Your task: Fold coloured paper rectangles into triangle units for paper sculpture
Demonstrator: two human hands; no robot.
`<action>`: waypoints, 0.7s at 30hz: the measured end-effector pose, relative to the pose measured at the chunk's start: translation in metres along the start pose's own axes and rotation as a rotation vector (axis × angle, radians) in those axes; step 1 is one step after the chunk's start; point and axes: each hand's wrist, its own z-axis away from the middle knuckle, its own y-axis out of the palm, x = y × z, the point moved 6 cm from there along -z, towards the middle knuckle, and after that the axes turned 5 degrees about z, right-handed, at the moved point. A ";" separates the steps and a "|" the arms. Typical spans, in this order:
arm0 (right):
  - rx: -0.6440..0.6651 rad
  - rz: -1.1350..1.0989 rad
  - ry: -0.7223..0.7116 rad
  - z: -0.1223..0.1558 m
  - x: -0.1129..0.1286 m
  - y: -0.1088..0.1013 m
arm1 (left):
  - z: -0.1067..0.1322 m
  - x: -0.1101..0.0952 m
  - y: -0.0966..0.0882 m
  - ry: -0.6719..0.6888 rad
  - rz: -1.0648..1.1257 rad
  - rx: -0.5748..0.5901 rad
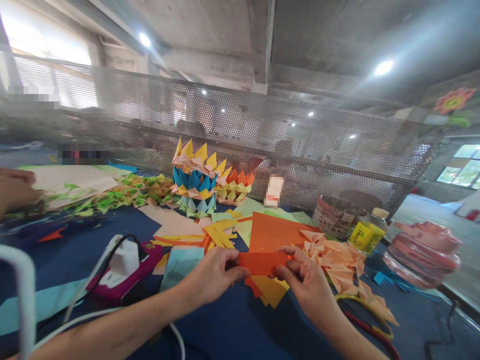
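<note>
Several kinds of paper surround my hands. Far to the left of my left hand point(212, 275), another person's hand point(15, 187) shows near large pale sheets point(80, 177), then a ruffled heap of green paper pieces point(112, 197). Nearer my left wrist sit a glossy magenta power strip point(152, 257) with a boxy white plug point(126, 260) and a smooth light-blue sheet point(182, 262). Just beyond that hand, thin yellow strips point(221, 232) cross loosely; behind them stand spiky paper crowns point(195, 182). Between my hands is a small, flat orange paper rectangle point(262, 263), with a larger orange sheet point(275, 232) beyond it. Past my right hand point(305, 275) come sharply folded peach pieces point(333, 257), a yellow-labelled bottle point(369, 232) and a ribbed, see-through pink jug point(425, 252).

My left forearm slants in from the lower left, thumb and bent fingers pinching the rectangle's left end. My right hand mirrors it, pinching the right end, thumb nearer me.

A white curved tube point(24, 300) borders the space left of my left forearm. Dark blue tabletop point(232, 325) shows between my forearms. Curved yellow and red handles point(386, 332) lie close beside my right forearm. A perforated metal screen point(232, 115) stands beyond both hands.
</note>
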 end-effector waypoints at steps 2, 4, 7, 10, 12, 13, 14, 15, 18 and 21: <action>-0.012 0.012 0.001 -0.001 -0.002 -0.001 | 0.001 0.000 0.001 0.015 -0.001 0.004; -0.021 0.023 0.007 -0.001 -0.005 -0.001 | 0.001 0.000 0.001 0.020 -0.008 0.003; -0.035 0.045 0.028 -0.003 -0.007 -0.003 | 0.002 0.001 0.000 0.018 -0.029 -0.005; -0.072 0.076 0.043 -0.004 -0.008 -0.007 | 0.001 0.002 -0.001 0.021 -0.046 -0.018; -0.097 0.093 0.042 -0.006 -0.008 -0.010 | 0.001 0.002 -0.002 0.021 -0.058 -0.029; -0.105 0.100 0.040 -0.006 -0.009 -0.011 | 0.000 0.002 -0.002 0.021 -0.064 -0.035; -0.113 0.105 0.037 -0.007 -0.010 -0.012 | 0.000 0.002 -0.003 0.020 -0.072 -0.041; -0.120 0.111 0.032 -0.008 -0.010 -0.013 | -0.001 0.001 -0.003 0.021 -0.081 -0.048; -0.135 0.127 0.014 -0.009 -0.012 -0.015 | -0.001 0.000 -0.004 0.028 -0.102 -0.067; -0.134 0.134 -0.015 -0.009 -0.011 -0.015 | 0.000 -0.002 -0.005 0.034 -0.102 -0.076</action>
